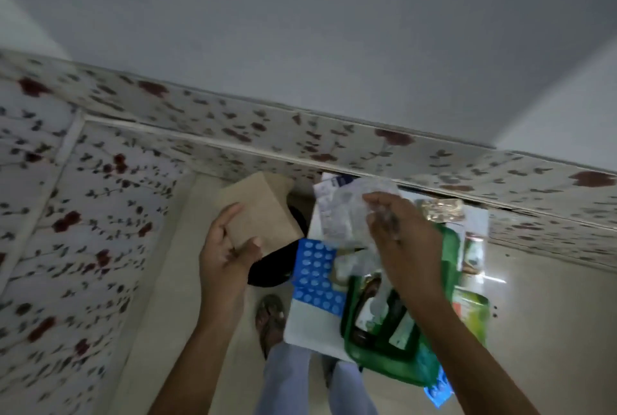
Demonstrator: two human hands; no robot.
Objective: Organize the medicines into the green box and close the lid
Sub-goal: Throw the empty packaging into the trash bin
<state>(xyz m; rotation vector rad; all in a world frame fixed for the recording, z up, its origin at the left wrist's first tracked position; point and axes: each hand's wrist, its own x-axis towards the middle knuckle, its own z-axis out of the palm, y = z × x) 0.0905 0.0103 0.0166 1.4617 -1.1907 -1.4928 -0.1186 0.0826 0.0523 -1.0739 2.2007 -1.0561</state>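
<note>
My left hand (227, 247) grips a brown paper packet (260, 211) held up at centre left. My right hand (404, 241) pinches a bunch of silvery and white medicine strips (344, 211) above the green box (384, 353). The green box stands open on a white surface (307, 324), with dark bottles (367, 307) and packs inside. A blue blister strip (314, 274) lies on the white surface to the left of the box. A golden blister strip (440, 209) lies behind the box. A green pack (470, 314) rests at the box's right side.
A floral-patterned panel (83, 214) runs along the left and across the back. A black round object (277, 264) sits below the paper packet. My sandalled foot (272, 317) and trouser legs show on the beige floor (551, 331). A blue packet (439, 391) lies by the box's near corner.
</note>
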